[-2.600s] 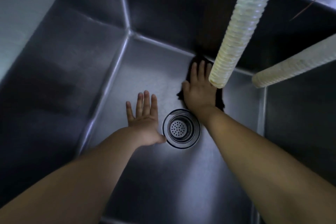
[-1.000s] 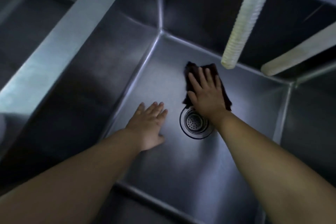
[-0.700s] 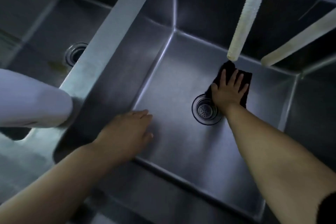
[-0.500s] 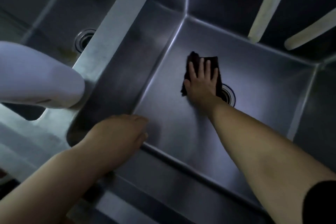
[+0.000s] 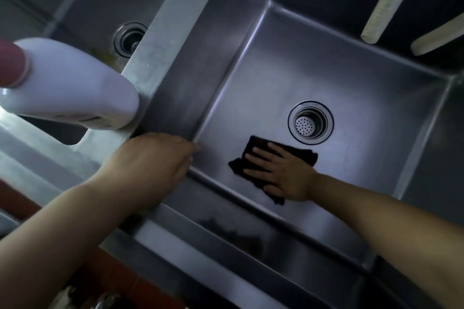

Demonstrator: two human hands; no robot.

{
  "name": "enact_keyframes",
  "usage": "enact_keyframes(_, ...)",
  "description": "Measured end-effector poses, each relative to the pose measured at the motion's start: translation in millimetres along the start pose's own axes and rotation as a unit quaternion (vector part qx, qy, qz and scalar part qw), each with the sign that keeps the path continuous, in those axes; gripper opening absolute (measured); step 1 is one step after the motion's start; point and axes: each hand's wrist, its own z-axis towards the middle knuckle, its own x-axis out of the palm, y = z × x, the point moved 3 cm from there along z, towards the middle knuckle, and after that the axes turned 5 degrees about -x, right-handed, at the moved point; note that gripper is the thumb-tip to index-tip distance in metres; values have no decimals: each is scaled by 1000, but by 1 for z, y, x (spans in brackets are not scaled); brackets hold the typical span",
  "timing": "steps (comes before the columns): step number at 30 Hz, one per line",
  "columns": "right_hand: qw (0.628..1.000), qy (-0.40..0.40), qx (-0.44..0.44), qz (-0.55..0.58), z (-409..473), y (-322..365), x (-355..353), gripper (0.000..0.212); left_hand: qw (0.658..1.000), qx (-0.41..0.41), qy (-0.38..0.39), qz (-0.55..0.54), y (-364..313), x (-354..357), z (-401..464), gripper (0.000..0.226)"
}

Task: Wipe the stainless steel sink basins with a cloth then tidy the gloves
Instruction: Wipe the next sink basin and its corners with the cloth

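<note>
Now the right hand [image 5: 283,170] lies flat, fingers straight, pressing the dark cloth [image 5: 253,158] onto the basin floor [image 5: 351,98] just on the near side of the drain [image 5: 310,122]; half a second ago it was wiping on the drain's far-left side. The left hand [image 5: 150,160], empty with fingers loosely bent, has drawn back to the near-left corner of the rim. That suggests the floor wipe is nearing its close, with no gloves in view.

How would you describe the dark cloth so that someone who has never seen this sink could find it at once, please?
Start at the right-hand basin, the one with the round perforated drain strainer in its floor. Just in front of that strainer, near the front wall, the cloth lies flat under the right hand. It is the only black, soft thing on the grey steel.
</note>
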Motion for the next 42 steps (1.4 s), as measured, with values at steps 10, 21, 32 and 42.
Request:
enact_keyframes(10,973,-15,226,55,129,-5,-19,64,999,33,-39,-9,-6,-9,-1,38)
enact_keyframes(21,996,11,-17,92,53,48,-5,53,999,7,-38,5,-7,-11,-2,20)
enact_keyframes(32,999,19,1,51,-101,53,17,49,998,8,-53,-33,-5,-12,-5,34)
enact_keyframes(42,979,-55,8,194,91,60,-13,48,999,15,-36,-28,-2,-8,-3,42)
